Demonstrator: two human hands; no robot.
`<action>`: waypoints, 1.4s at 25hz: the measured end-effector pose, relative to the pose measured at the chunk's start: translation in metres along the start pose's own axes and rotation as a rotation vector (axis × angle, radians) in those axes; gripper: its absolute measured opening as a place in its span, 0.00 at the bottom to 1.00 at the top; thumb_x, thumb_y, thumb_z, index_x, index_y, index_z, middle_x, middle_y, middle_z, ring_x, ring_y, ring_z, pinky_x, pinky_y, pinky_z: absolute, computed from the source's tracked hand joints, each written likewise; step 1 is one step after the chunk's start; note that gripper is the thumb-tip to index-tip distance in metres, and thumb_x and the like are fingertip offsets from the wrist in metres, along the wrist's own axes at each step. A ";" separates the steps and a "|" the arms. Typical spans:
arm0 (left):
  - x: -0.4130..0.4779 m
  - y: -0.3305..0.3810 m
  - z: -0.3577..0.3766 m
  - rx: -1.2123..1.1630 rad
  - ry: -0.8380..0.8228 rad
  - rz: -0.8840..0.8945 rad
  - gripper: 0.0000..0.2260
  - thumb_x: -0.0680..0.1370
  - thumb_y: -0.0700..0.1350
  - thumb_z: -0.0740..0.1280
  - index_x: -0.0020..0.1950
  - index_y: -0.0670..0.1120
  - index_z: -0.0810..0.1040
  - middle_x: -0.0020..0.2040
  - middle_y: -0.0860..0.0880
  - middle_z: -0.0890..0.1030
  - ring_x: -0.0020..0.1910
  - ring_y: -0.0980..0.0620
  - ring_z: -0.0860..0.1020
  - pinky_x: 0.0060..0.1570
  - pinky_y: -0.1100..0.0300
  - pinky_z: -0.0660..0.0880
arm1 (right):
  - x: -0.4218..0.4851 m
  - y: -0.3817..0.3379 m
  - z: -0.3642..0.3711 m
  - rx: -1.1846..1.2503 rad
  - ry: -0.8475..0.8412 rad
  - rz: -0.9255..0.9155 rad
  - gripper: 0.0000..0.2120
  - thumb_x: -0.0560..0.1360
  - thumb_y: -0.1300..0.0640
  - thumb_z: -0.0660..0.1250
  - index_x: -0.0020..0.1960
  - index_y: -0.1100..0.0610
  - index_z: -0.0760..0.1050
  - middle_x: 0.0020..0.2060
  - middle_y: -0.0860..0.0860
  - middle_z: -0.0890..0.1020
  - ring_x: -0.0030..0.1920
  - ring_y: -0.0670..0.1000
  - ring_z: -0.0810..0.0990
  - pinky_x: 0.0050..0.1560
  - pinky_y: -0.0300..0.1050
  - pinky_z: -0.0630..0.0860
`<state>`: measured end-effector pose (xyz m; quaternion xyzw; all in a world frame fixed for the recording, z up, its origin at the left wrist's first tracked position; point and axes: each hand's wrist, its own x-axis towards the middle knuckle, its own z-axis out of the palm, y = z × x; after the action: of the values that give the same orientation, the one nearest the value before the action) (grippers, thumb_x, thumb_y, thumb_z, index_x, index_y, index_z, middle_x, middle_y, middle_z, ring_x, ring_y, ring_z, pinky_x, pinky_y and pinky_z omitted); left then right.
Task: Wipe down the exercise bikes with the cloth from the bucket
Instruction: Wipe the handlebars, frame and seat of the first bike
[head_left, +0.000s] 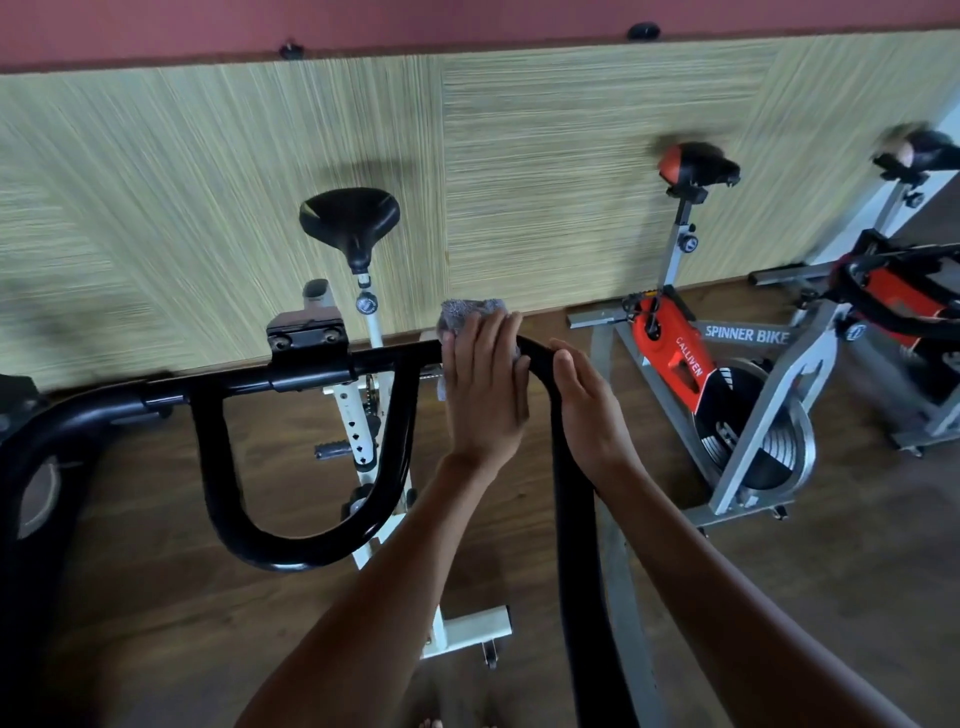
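The left hand (485, 384) and right hand (587, 410) are showing bare, both forearms (363, 597) are running uncovered to the wrists, and bare toes (431, 722) are showing below.

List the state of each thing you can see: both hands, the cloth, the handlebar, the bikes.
left hand: fingers straight, pressing the cloth onto the handlebar
right hand: fingers straight, resting on the handlebar's bend
cloth: bunched, under the left hand
handlebar: touched by both hands at its right bend
white bike: standing upright
orange bike: standing upright, untouched
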<state>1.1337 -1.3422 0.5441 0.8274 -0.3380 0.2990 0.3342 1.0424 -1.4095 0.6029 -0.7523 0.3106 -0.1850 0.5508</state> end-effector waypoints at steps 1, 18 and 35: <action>0.000 -0.003 0.000 0.006 0.009 -0.011 0.22 0.85 0.51 0.49 0.75 0.42 0.64 0.73 0.41 0.70 0.75 0.45 0.62 0.79 0.51 0.47 | -0.001 0.002 0.000 0.005 0.017 0.012 0.23 0.80 0.40 0.53 0.69 0.48 0.75 0.62 0.45 0.81 0.65 0.46 0.77 0.69 0.49 0.70; -0.009 -0.002 0.025 -0.341 0.021 0.184 0.28 0.84 0.54 0.40 0.76 0.39 0.61 0.80 0.54 0.54 0.80 0.55 0.43 0.76 0.50 0.33 | -0.029 0.018 -0.002 0.103 0.110 0.061 0.23 0.77 0.40 0.55 0.67 0.44 0.76 0.60 0.42 0.82 0.65 0.44 0.77 0.72 0.55 0.68; -0.012 0.003 0.031 -0.555 0.038 0.304 0.26 0.85 0.51 0.42 0.72 0.38 0.68 0.71 0.39 0.73 0.79 0.55 0.49 0.76 0.49 0.37 | -0.077 0.007 -0.013 -0.027 0.150 0.030 0.18 0.83 0.57 0.60 0.72 0.46 0.72 0.60 0.40 0.82 0.62 0.37 0.77 0.67 0.40 0.70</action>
<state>1.1326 -1.3626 0.5179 0.6388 -0.5201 0.2573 0.5053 0.9753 -1.3686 0.6054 -0.7388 0.3646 -0.2286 0.5186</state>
